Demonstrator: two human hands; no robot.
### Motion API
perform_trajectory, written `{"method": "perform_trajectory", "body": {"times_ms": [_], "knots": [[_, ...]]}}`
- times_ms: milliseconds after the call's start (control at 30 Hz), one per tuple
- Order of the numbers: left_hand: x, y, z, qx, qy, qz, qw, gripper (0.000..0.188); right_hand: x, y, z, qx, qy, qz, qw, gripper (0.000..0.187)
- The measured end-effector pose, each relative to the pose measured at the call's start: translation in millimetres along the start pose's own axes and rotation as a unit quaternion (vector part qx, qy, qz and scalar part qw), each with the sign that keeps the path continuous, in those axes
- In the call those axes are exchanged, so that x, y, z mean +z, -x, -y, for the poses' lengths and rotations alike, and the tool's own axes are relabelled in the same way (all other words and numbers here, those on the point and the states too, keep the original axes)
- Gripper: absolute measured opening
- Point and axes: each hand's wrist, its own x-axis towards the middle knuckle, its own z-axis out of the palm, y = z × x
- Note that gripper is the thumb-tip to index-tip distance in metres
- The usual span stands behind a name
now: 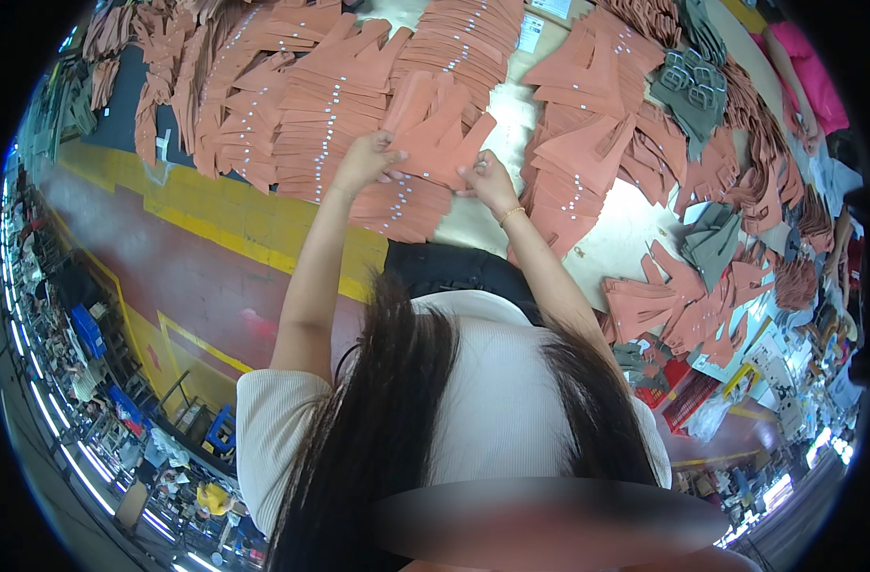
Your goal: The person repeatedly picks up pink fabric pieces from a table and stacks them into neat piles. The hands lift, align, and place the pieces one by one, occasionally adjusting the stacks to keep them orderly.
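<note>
Both my hands are at a salmon-coloured cut piece (440, 143), flat and glove-shaped, with finger-like strips pointing away from me. My left hand (366, 164) pinches its left edge, fingers bent. At its lower right edge, my right hand (490, 181) has its fingers curled around the border. Beneath and beyond it lie fanned stacks of like pieces (325, 105), each bearing a small white sticker. Another fanned pile (573, 162) sits just to the right of my right hand.
Dark green pieces with buckle-like shapes (692, 91) lie on the piles at the right. More salmon pieces (664, 296) cover the near right of the pale table (635, 224). A co-worker's arm and pink sleeve (805, 71) show at far right. Yellow floor marking (215, 214) runs along the left.
</note>
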Motion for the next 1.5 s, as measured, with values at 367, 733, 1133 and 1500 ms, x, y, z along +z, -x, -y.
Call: {"method": "perform_trajectory", "body": {"times_ms": [367,733,1133,1500], "knots": [[-38.5,3.1,-106.3,0.178,-0.132,-0.022,0.975,0.03,-27.7,24.2,-2.8,0.076,0.059,0.039,0.995,0.03],[-164.0,-120.4,-105.5,-0.041,-0.23,-0.033,0.972,0.035,-53.8,32.8,-1.1,0.018,0.121,0.005,0.992,0.025],[-160.4,-135.3,-107.4,-0.1,-0.378,-0.053,0.919,0.039,-50.4,34.1,2.3,-0.063,0.169,-0.014,0.983,0.022],[-106.3,-79.1,-70.9,0.264,-0.376,-0.279,0.843,0.034,-118.1,76.7,30.2,-0.141,0.021,-0.183,0.973,0.014]]}}
